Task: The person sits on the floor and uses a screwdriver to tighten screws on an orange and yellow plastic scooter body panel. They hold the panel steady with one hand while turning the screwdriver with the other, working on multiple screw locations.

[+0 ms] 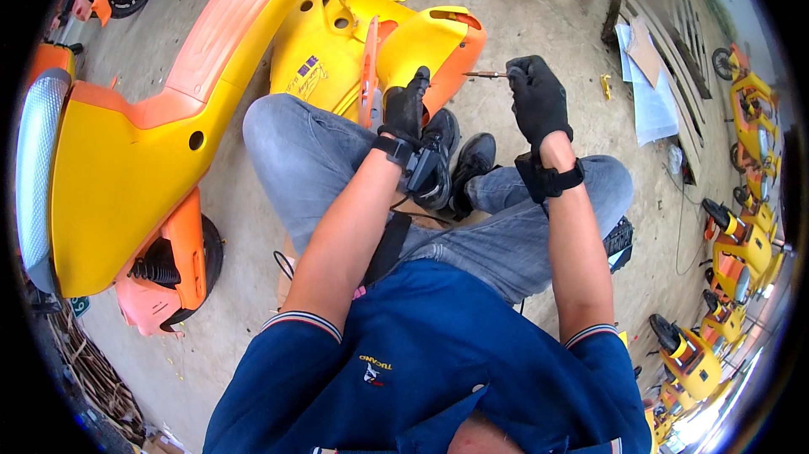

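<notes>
Your gloved right hand (538, 98) clamps a screwdriver (486, 75); your gloved left hand (406, 108) grips the yellow scooter panel's (421, 45) edge.

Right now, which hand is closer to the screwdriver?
Right. The right hand grips the screwdriver by its handle; the left hand rests apart on the yellow scooter panel.

A person wears a navy short-sleeved polo with striped cuffs and a small chest emblem, grey jeans and black shoes. Black gloves cover the left hand (406, 107) at twelve o'clock and the right hand (538, 98) at one o'clock. Black straps circle both wrists.
</notes>
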`<move>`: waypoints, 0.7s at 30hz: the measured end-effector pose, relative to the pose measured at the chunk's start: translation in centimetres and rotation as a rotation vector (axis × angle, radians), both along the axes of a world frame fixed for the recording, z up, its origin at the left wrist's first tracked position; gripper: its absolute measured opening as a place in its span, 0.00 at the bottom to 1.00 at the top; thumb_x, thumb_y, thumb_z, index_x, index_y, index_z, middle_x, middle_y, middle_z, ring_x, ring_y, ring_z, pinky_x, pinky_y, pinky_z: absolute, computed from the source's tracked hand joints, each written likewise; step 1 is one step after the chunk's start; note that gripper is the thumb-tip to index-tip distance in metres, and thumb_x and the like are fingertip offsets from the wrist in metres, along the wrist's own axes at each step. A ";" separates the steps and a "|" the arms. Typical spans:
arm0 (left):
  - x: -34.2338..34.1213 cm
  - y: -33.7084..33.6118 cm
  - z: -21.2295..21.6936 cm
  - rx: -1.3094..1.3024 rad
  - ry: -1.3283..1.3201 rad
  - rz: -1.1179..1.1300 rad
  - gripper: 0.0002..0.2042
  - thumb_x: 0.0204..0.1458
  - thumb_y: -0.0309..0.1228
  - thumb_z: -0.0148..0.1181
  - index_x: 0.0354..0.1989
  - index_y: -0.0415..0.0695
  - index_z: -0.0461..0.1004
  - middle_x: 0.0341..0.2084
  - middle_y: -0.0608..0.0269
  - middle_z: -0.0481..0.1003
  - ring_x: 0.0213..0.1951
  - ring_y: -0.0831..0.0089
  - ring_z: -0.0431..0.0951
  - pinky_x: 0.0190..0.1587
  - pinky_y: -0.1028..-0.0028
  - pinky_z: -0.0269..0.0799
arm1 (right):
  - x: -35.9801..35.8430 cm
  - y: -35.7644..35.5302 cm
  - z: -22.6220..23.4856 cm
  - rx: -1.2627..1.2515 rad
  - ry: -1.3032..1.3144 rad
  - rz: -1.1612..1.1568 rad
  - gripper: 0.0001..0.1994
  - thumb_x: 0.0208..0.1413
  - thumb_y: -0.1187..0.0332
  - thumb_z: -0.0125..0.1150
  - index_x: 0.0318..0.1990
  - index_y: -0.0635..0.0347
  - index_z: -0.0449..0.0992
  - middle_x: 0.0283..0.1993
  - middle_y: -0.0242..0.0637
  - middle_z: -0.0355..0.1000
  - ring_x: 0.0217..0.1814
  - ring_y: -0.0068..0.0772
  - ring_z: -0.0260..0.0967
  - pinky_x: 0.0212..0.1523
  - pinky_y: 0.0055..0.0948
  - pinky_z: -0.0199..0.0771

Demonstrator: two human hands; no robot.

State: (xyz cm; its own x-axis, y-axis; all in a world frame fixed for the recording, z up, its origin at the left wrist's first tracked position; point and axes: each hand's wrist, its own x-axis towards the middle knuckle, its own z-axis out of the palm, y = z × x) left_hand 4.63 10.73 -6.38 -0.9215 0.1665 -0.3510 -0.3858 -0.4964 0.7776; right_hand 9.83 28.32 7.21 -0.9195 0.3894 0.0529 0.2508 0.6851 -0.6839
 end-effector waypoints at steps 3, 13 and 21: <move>0.1 -0.3 0.0 -0.118 0.032 0.001 0.20 0.57 0.39 0.62 0.45 0.31 0.75 0.38 0.60 0.77 0.38 0.71 0.75 0.41 0.73 0.70 | 0.2 -0.3 0.2 -0.038 0.015 0.024 0.07 0.59 0.68 0.54 0.40 0.60 0.74 0.30 0.44 0.75 0.32 0.43 0.74 0.35 0.37 0.73; 0.5 -0.5 0.0 -0.311 0.211 -0.008 0.23 0.55 0.44 0.62 0.43 0.31 0.76 0.37 0.59 0.77 0.37 0.70 0.75 0.41 0.71 0.70 | -0.3 -1.4 2.6 -0.035 0.214 -0.030 0.06 0.60 0.69 0.53 0.41 0.60 0.72 0.33 0.46 0.73 0.33 0.41 0.73 0.35 0.35 0.71; 0.4 -0.7 -0.2 -0.519 0.310 -0.028 0.24 0.57 0.45 0.59 0.41 0.30 0.76 0.34 0.54 0.77 0.36 0.65 0.75 0.39 0.68 0.69 | -0.5 -2.2 1.3 0.112 0.277 0.038 0.06 0.60 0.71 0.53 0.42 0.61 0.71 0.36 0.49 0.73 0.37 0.49 0.72 0.37 0.39 0.71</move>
